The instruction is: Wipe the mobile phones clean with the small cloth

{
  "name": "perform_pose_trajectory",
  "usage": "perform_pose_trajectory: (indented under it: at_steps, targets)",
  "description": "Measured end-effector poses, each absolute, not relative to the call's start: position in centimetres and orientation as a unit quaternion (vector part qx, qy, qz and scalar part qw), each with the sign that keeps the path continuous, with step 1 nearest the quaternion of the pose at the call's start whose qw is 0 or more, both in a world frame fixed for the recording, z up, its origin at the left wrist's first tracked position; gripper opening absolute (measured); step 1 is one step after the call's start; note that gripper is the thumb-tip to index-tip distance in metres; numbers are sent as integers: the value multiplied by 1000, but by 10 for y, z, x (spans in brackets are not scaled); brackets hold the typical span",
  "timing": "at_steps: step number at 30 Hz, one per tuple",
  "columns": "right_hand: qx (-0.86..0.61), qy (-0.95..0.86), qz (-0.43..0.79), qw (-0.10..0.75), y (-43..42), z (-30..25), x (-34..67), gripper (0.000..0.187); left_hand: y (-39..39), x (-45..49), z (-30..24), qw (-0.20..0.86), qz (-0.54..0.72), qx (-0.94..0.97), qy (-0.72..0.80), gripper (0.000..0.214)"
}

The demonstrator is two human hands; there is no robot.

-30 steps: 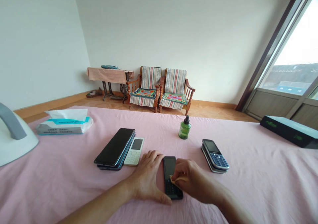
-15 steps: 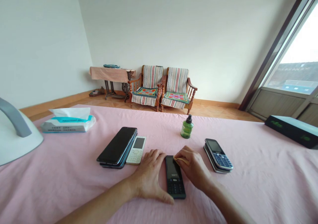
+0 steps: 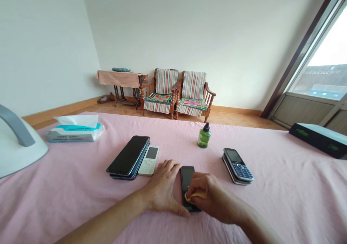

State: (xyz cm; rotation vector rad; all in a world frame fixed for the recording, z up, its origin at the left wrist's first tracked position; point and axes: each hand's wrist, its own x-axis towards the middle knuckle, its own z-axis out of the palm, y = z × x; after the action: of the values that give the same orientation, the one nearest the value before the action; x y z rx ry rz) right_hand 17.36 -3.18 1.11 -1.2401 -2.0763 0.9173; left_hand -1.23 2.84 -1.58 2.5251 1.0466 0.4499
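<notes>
A black keypad phone (image 3: pixel 187 177) lies face up on the pink cloth in front of me. My left hand (image 3: pixel 162 186) braces it along its left side, index fingertip at the top corner and thumb at the bottom end. Across its keypad, my right hand (image 3: pixel 207 195) presses a folded yellow cloth (image 3: pixel 197 194), pinched in the fingers; the hand hides much of the keys. Left of my left hand, a white keypad phone (image 3: pixel 149 160) lies beside a stack of smartphones (image 3: pixel 129 155). To the right is a stack topped by a blue keypad phone (image 3: pixel 238 166).
A green spray bottle (image 3: pixel 204 135) stands beyond the phones. A tissue pack (image 3: pixel 74 133) and a white, grey-handled appliance (image 3: pixel 18 150) are at the left; a black box (image 3: pixel 318 139) is at the right. Two chairs (image 3: pixel 191 92) stand past the table covered with pink cloth (image 3: pixel 89 204).
My right hand has slid the yellow cloth from the top of the screen down to the keypad. My left hand stays against the phone. The view has tilted slightly.
</notes>
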Motion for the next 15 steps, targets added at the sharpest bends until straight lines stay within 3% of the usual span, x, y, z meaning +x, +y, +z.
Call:
perform_pose_trajectory:
  at_steps: [15]
  targets:
    - [-467,-795,261,286,-31,5,169,30,29,-12,-16,167,173,897,372,97]
